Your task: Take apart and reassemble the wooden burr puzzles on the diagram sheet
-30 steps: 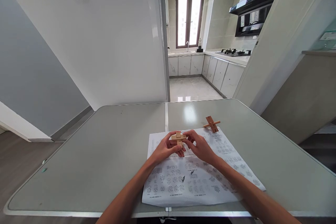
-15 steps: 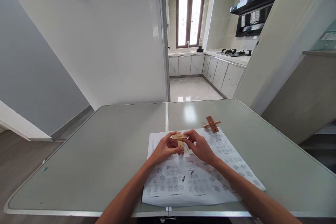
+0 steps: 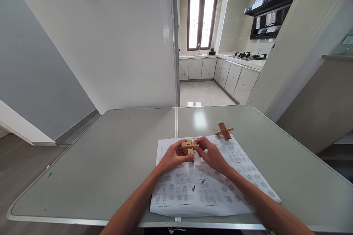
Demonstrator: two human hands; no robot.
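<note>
Both hands hold a small light-wood interlocking puzzle [image 3: 189, 144] made of crossed notched blocks, just above a printed sheet. My left hand [image 3: 176, 154] grips it from the left, thumb at the lower block and fingers behind. From the right, my right hand [image 3: 207, 150] pinches the end of the crossing block between thumb and fingers. Part of the puzzle is hidden by the fingers. Under the hands lies the white instruction sheet [image 3: 184, 205], covered in small line drawings. A darker brown wooden cross of pieces [image 3: 224, 131] rests at the sheet's far right edge.
The grey-green folding table [image 3: 96, 176] has a metal rim and a seam down its middle. A small teal bit [image 3: 49, 174] lies near its left edge. Beyond the table are a white wall [image 3: 132, 44] and a kitchen doorway with a gas hob [image 3: 248, 56].
The whole view has shifted slightly. The hands keep nearly the same grip on the puzzle, and the brown cross stays in place.
</note>
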